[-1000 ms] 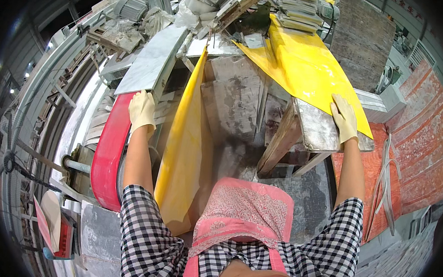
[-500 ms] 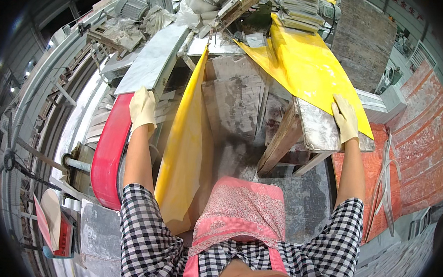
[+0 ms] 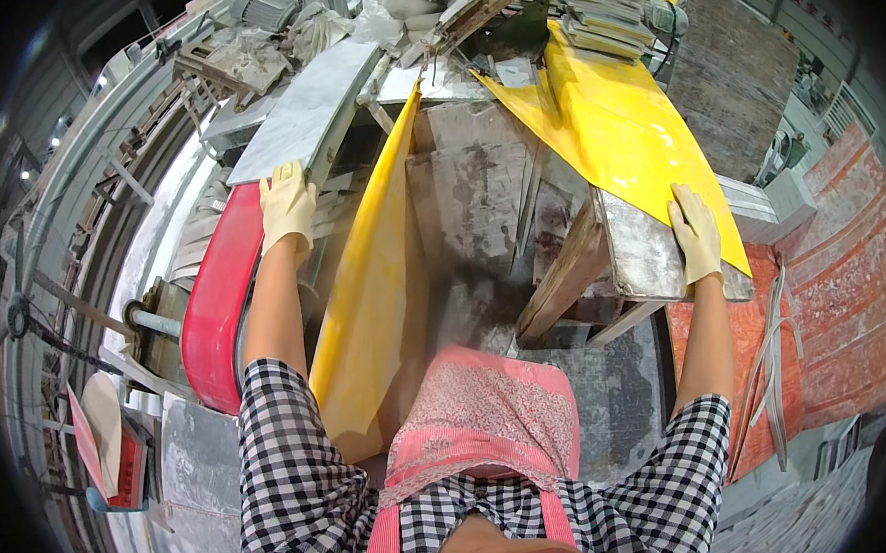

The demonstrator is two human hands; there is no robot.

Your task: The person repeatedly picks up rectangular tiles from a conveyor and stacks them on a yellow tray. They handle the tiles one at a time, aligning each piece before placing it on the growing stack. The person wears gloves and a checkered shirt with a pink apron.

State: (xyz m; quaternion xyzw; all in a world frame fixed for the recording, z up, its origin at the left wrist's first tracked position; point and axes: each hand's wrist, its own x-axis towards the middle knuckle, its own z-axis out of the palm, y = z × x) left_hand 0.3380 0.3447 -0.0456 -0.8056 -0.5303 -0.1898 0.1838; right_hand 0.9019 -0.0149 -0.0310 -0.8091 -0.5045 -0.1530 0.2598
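A cluttered stone workshop: on the dusty grey worktop (image 3: 654, 258), the gloved right hand (image 3: 696, 235) lies flat on the glossy yellow slab (image 3: 621, 136) at its near edge; the gloved left hand (image 3: 287, 203) grips the grey marble slab (image 3: 306, 119).

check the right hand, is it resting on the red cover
No, the right hand lies on the yellow sheet over a grey slab, while the red cover sits by the left hand.

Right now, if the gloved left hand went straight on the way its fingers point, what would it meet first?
The left hand already rests at the near edge of the grey stone slab; going on, it would likely slide up that slab, though depth is unclear.
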